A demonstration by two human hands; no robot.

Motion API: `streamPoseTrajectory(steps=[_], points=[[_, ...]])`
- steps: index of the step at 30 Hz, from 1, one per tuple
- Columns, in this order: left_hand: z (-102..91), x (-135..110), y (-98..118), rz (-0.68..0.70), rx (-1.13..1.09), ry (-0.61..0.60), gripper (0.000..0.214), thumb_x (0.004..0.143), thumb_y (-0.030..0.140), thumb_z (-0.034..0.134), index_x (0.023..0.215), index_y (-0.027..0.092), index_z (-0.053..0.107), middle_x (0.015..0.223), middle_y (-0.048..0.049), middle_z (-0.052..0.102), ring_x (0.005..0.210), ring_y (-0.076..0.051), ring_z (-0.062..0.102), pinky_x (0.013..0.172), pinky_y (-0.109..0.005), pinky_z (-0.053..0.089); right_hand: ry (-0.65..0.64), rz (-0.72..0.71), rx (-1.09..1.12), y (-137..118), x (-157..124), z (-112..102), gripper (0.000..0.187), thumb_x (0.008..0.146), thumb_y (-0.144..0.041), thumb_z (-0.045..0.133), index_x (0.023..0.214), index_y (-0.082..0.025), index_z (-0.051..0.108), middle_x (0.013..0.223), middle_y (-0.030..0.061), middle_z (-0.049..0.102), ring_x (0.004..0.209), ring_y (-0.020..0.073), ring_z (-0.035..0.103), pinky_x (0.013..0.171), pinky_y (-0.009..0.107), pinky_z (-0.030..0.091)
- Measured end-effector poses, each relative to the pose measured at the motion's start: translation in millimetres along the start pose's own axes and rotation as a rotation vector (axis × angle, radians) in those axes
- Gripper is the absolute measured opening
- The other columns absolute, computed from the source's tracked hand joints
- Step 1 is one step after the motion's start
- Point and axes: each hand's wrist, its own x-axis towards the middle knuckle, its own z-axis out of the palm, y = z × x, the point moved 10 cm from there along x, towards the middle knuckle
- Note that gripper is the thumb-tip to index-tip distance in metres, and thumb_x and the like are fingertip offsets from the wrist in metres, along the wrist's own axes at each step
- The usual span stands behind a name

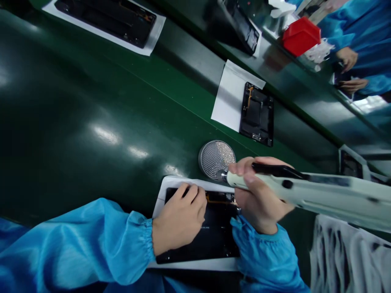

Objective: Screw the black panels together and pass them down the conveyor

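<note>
An electric screwdriver (305, 191) with a pale body and a black lever is gripped in my right hand (259, 199). Its metal tip is at the near rim of a round grey screw tray (210, 158), whose dimpled face has small shiny screws gathered on the right side. My left hand (181, 217) lies on a black tablet housing (214, 232), fingers slightly bent and nothing lifted in them. An orange flex cable (215, 199) shows near the housing's far edge. White paper (195, 264) lies under the housing; my right sleeve covers its right end.
Another open tablet housing (258, 114) lies partly on white paper beyond the tray, and one more (113, 20) sits at the upper left. White sheets (345, 252) are stacked at lower right. Across the line, a person's hands (348, 61) work beside a red bin (302, 36).
</note>
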Motion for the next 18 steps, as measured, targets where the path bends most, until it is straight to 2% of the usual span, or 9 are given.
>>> streamPoseTrajectory(steps=[6,14,18], points=[[-1.1,5,-20,-0.019,-0.054,-0.023,0.048,0.098,0.035,0.050,0.128,0.000,0.062,0.132,-0.0232,0.058,0.118,-0.039,0.053,0.105,-0.053,0.033,-0.085,0.037,0.006,-13,-5,10,0.032,0.076,-0.009,0.064,0.101,-0.025,0.071,0.070,0.0003,0.057,0.065,0.0167,0.055,0.060,0.037,0.050],[-0.7,8,-20,-0.044,-0.105,-0.033,0.050,0.098,0.036,0.049,0.132,0.000,0.058,0.136,-0.0223,0.055,0.122,-0.039,0.050,0.109,-0.052,0.032,-0.116,0.073,-0.052,-12,-9,8,0.034,0.077,-0.008,0.064,0.104,-0.028,0.071,0.073,0.0008,0.058,0.067,0.0176,0.056,0.062,0.042,0.051],[-2.8,7,-21,-0.034,-0.098,-0.011,0.047,0.099,0.034,0.049,0.131,0.001,0.060,0.133,-0.0218,0.057,0.120,-0.038,0.052,0.108,-0.052,0.034,-0.122,0.071,-0.035,-13,-9,9,0.035,0.077,-0.006,0.063,0.104,-0.026,0.071,0.074,0.0010,0.059,0.068,0.0176,0.057,0.063,0.042,0.051]])
